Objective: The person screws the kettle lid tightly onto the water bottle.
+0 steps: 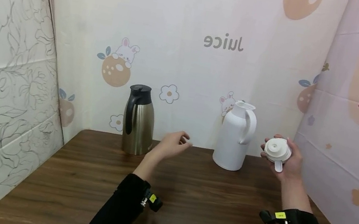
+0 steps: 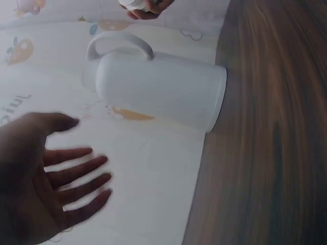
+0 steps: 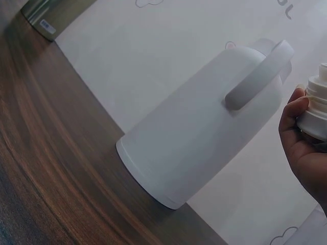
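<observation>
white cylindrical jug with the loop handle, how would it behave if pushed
The tall white cylindrical jug would probably tip if pushed high, being much taller than wide. Smooth-sided, it may feel slippery; its curved white handle likely offers surer grip.

The right wrist view's edges cut off the white stopper (image 3: 317,107), the right grip (image 3: 306,161) and the metal flask (image 3: 61,14), whose label (image 3: 47,26) is too small to read
</observation>
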`<act>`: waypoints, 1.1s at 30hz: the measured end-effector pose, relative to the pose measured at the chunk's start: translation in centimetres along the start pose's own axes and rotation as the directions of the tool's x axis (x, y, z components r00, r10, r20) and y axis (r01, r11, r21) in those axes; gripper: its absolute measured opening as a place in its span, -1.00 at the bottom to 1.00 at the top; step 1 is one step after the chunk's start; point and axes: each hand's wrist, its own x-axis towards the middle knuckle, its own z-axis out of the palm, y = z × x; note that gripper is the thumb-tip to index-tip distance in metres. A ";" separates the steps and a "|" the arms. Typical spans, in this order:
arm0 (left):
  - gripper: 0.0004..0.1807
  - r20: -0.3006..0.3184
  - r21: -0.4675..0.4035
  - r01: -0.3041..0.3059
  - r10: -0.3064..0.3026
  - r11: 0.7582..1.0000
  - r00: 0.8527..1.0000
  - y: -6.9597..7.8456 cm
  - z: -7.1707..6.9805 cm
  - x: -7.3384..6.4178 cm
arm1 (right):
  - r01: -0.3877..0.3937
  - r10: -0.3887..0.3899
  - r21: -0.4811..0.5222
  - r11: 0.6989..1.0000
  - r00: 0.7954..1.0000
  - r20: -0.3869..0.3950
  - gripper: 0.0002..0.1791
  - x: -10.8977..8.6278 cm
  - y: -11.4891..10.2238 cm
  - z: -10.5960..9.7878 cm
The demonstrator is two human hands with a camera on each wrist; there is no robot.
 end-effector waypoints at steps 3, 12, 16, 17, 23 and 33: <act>-0.54 0.017 -0.140 -0.023 0.026 0.990 1.000 0.9 1.2 1.4 | -0.006 0.006 0.002 1.000 1.000 0.002 -0.47 -0.2 -0.1 -0.2; -0.53 0.051 -0.324 -0.039 0.059 0.945 0.997 4.1 4.3 5.3 | -0.001 -0.004 0.065 0.998 0.997 0.076 -0.39 -0.5 -0.4 -0.8; -0.49 0.055 -0.454 -0.035 0.067 0.891 0.996 5.5 5.0 6.8 | 0.002 -0.006 0.055 0.999 0.998 0.060 -0.41 -0.3 -0.4 -0.7; -0.48 0.057 -0.488 -0.037 0.074 0.872 0.996 6.0 5.1 7.0 | 0.004 -0.007 0.051 0.999 0.998 0.058 -0.41 -0.3 -0.4 -0.7; -0.40 0.079 -0.579 -0.048 0.114 0.814 0.990 8.7 5.8 8.3 | 0.005 -0.007 0.035 0.999 0.999 0.046 -0.44 -0.2 -0.3 -0.7; -0.22 0.151 -0.709 0.081 0.038 0.701 0.988 10.4 7.6 9.9 | -0.005 0.004 0.029 1.000 1.000 0.013 -0.43 0.0 0.0 -0.7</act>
